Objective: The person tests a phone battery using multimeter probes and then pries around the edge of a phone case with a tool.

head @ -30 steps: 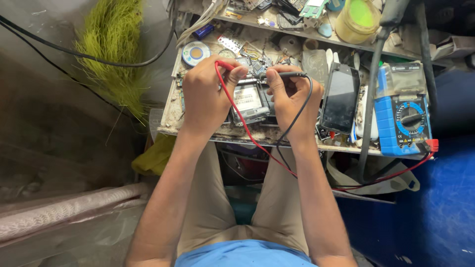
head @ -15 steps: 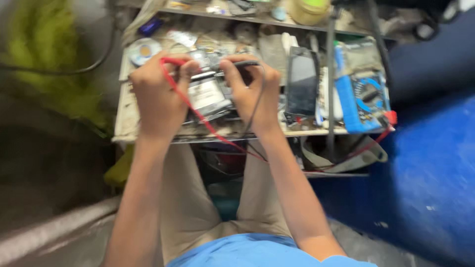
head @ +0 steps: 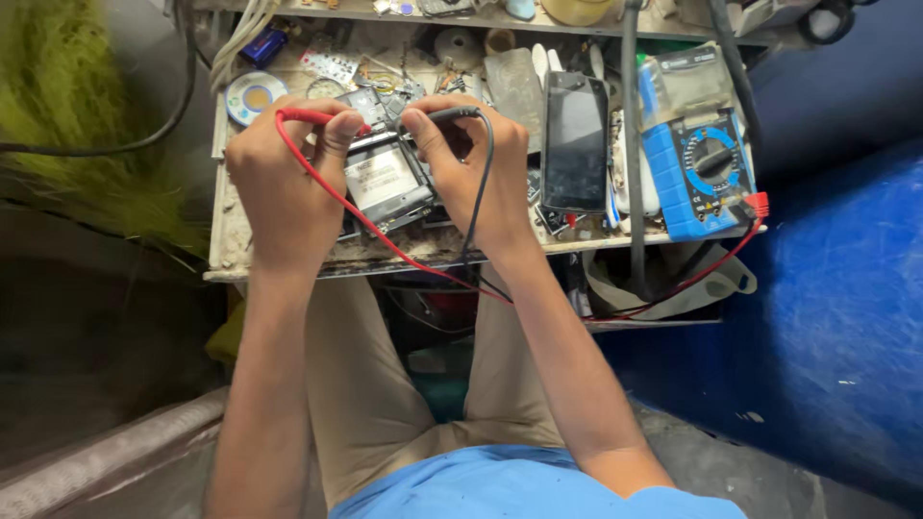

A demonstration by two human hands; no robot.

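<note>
Left hand (head: 284, 183) pinches red probe (head: 306, 116), right hand (head: 471, 163) black probe (head: 452, 112) (both grips curled over the opened phone (head: 383, 178)).

A small electronics repair workshop: the cluttered, dusty surface (head: 288, 258) carries a blue multimeter (head: 700, 173) with red and black test leads, an opened device (head: 385, 178) showing its insides, a dark phone (head: 575, 141) (screen off), and scattered small parts and cables.

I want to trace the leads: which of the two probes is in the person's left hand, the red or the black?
The red probe: the left hand pinches it, its red lead running below the tray. The black probe is in the right hand.
</note>
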